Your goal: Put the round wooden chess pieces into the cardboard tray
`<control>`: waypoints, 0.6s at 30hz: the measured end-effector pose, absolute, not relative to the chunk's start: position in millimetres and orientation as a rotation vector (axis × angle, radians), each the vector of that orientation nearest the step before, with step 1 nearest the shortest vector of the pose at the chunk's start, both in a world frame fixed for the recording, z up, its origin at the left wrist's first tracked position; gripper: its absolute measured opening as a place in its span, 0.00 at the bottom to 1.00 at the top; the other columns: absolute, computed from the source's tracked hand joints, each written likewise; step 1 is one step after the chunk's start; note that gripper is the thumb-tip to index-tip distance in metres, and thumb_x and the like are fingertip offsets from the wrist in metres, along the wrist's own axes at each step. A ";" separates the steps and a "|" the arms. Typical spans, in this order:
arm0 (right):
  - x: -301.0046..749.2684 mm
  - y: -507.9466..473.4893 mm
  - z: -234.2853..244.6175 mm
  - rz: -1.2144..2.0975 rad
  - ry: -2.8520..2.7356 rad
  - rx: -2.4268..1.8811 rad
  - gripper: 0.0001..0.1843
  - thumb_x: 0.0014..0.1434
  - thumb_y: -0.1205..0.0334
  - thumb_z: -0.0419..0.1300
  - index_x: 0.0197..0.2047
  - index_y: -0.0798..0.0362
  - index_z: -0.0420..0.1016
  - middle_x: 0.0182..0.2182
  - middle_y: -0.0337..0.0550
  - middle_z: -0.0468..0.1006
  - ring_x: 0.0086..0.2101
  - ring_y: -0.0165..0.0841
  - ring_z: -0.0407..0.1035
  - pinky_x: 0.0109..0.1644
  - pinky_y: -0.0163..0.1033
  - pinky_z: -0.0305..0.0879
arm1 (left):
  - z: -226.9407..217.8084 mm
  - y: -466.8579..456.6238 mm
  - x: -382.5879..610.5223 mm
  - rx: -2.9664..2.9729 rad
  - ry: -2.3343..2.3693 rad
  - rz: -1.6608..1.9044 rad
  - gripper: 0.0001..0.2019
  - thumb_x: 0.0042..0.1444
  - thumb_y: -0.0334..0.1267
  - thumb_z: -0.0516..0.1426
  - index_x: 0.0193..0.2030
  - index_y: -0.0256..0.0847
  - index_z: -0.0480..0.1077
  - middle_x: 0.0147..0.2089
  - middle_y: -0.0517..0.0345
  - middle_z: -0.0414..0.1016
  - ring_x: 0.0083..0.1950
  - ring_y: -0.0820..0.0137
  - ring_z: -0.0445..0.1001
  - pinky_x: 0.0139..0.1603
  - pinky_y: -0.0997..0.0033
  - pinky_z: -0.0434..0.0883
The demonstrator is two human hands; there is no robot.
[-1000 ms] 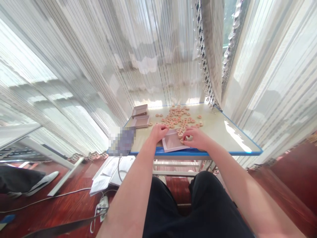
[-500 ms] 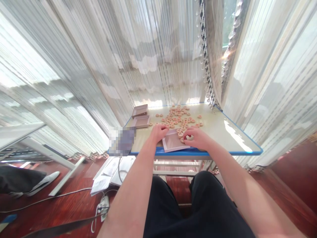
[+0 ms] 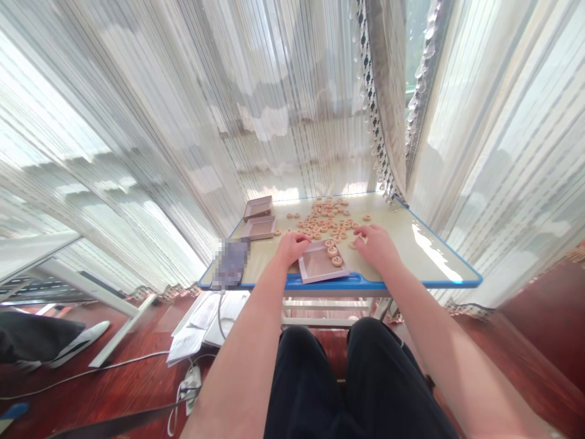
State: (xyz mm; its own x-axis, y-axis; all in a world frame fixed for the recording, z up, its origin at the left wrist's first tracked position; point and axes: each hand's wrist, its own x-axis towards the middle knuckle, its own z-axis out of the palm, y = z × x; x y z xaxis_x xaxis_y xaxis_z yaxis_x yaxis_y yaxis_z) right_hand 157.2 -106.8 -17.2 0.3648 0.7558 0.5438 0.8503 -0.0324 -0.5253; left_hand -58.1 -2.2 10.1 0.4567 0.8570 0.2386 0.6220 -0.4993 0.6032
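A shallow tan box (image 3: 315,268) lies at the table's front edge, with three round wooden Chinese chess pieces (image 3: 333,252) in a column along its right side. My left hand (image 3: 292,246) has its fingers closed at the box's far left corner. To the right of the box, my right hand (image 3: 378,249) reaches over the table, thumb and fingers apart around a piece partly hidden by them. Another piece (image 3: 352,245) lies by its fingertips. Many more loose pieces (image 3: 325,221) are scattered beyond the box, their markings too small to read.
Two similar shallow boxes, one nearer (image 3: 259,228) and one farther (image 3: 258,207), stand at the table's far left. A dark, partly blurred object (image 3: 233,262) lies at the left front corner. Blue edging rims the table (image 3: 429,244). Papers (image 3: 194,332) and cables are below left; a curtain hangs behind.
My right hand has let go of the nearest piece in the box and moved right and away from me, out over the loose pieces. My left hand stays at the box corner.
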 end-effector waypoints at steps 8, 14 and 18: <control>165.1 -100.7 -26.4 -0.075 -1.416 -1.899 0.09 0.52 0.62 0.56 0.32 0.50 0.78 0.34 0.47 0.75 0.39 0.40 0.67 0.50 0.46 0.63 | 7.0 1.9 -59.9 2.248 1.178 0.736 0.11 0.50 0.37 0.55 0.35 0.43 0.80 0.40 0.59 0.81 0.45 0.66 0.76 0.50 0.73 0.69; 164.0 -100.2 -24.9 -0.001 -1.492 -1.912 0.10 0.53 0.62 0.56 0.33 0.50 0.79 0.34 0.46 0.75 0.38 0.38 0.69 0.48 0.45 0.64 | 7.0 2.4 -60.3 2.229 1.151 0.732 0.11 0.49 0.37 0.55 0.35 0.43 0.80 0.40 0.60 0.81 0.44 0.67 0.76 0.50 0.72 0.69; 165.2 -99.7 -28.1 -0.049 -1.447 -1.890 0.11 0.53 0.61 0.57 0.38 0.49 0.79 0.36 0.47 0.74 0.39 0.39 0.69 0.49 0.45 0.64 | 9.7 -0.8 -59.7 2.179 1.199 0.808 0.13 0.52 0.43 0.54 0.30 0.39 0.78 0.32 0.58 0.80 0.40 0.66 0.75 0.43 0.72 0.69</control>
